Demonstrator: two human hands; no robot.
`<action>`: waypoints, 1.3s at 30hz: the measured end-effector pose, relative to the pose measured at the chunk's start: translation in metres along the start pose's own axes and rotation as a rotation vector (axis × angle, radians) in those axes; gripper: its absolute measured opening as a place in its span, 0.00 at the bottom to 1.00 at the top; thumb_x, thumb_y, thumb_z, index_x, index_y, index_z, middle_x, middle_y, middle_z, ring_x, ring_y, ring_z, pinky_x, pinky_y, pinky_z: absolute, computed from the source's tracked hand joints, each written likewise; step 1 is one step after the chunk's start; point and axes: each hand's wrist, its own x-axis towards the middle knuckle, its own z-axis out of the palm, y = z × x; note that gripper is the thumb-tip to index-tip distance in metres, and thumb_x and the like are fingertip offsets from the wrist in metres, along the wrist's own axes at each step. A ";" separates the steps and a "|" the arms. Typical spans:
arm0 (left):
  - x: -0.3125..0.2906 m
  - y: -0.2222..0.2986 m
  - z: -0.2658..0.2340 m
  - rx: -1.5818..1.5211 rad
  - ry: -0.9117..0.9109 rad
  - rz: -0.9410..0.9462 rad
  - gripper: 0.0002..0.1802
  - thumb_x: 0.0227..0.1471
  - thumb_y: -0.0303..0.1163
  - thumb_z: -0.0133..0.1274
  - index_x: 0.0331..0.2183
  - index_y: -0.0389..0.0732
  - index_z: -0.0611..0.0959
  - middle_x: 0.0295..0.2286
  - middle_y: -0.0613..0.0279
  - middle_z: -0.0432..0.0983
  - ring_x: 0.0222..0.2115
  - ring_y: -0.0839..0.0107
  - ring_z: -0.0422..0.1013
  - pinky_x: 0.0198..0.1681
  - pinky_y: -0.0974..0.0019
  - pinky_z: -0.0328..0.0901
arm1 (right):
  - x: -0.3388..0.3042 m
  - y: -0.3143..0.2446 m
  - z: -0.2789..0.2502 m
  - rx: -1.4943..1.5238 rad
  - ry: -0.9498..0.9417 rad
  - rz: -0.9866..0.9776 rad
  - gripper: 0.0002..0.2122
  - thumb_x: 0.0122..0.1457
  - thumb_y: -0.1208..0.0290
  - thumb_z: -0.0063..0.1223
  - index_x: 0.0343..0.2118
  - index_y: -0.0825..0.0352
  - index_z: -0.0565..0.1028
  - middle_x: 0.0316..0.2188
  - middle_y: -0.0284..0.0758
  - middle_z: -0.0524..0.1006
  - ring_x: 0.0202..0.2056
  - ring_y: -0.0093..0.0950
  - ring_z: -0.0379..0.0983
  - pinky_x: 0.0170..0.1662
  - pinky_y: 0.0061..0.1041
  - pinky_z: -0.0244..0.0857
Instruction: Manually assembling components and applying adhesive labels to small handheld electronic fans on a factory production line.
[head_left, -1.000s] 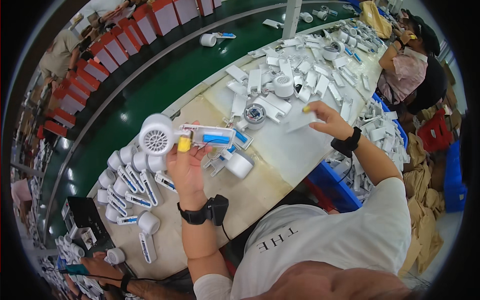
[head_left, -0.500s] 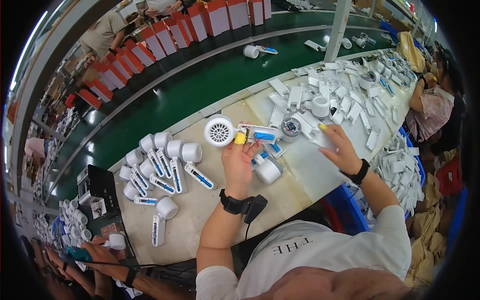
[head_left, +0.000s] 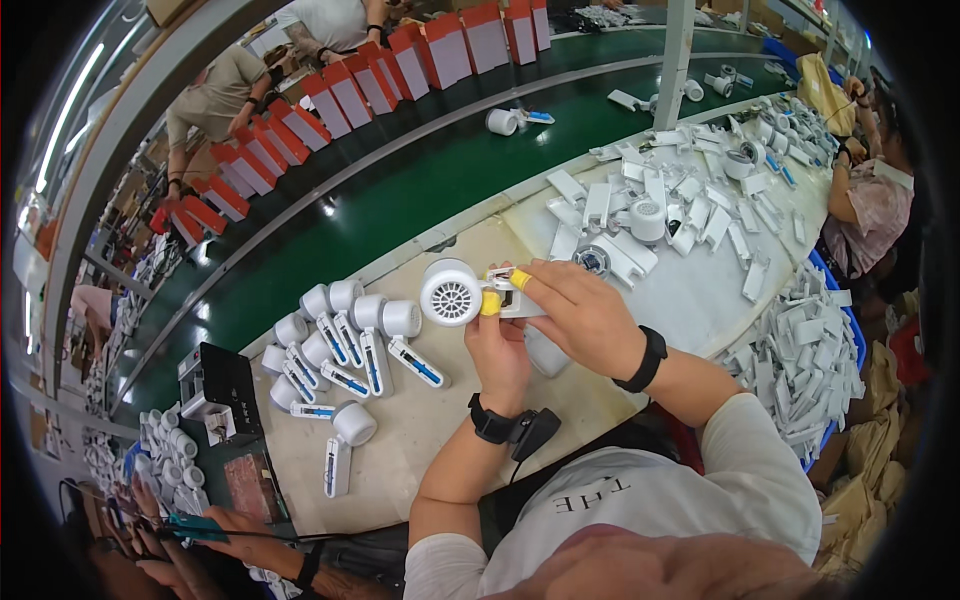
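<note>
My left hand (head_left: pixel 498 360) is closed around the neck of a white handheld fan (head_left: pixel 450 292), whose round slotted grille faces up at the left. My right hand (head_left: pixel 590 318) comes over the fan's handle from the right, fingers pressed on a white plastic handle cover (head_left: pixel 510 300). A yellow wrap covers a fingertip on each hand. The blue battery inside the handle is hidden under my fingers. Left of my hands, several white fans (head_left: pixel 375 365) lie grouped, their open handles showing blue batteries. Behind my right hand another fan head (head_left: pixel 545 352) is partly covered.
A heap of white plastic parts (head_left: pixel 700 205) spreads over the worktable (head_left: pixel 420 450) at the right. A blue bin of covers (head_left: pixel 795 370) stands below its right edge. Beyond runs a green conveyor (head_left: pixel 400 180) with red-and-white boxes (head_left: pixel 350 95). A black device (head_left: pixel 220 395) sits left; co-workers are around.
My right hand has come left from the parts heap with a white piece and now meets the left hand at the fan's handle. The view has shifted slightly.
</note>
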 end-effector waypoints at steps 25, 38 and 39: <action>-0.010 0.006 0.012 0.041 -0.008 0.014 0.21 0.57 0.39 0.38 0.49 0.37 0.67 0.46 0.60 0.66 0.44 0.71 0.65 0.44 0.69 0.62 | 0.004 0.008 -0.003 0.085 0.057 -0.130 0.24 0.39 0.76 0.58 0.45 0.66 0.69 0.47 0.35 0.69 0.46 0.36 0.66 0.48 0.32 0.63; -0.012 0.030 0.015 0.336 0.011 0.285 0.17 0.52 0.29 0.47 0.42 0.29 0.70 0.37 0.49 0.72 0.38 0.61 0.70 0.44 0.60 0.65 | -0.014 0.027 -0.011 0.418 0.019 0.128 0.23 0.47 0.65 0.58 0.45 0.69 0.67 0.40 0.39 0.71 0.41 0.31 0.69 0.44 0.25 0.62; -0.016 0.032 0.008 0.406 0.019 0.326 0.17 0.52 0.29 0.48 0.42 0.28 0.70 0.36 0.48 0.73 0.38 0.58 0.71 0.45 0.58 0.65 | -0.016 0.024 -0.014 0.628 -0.162 0.293 0.20 0.49 0.63 0.56 0.41 0.70 0.68 0.34 0.38 0.72 0.35 0.29 0.68 0.38 0.24 0.62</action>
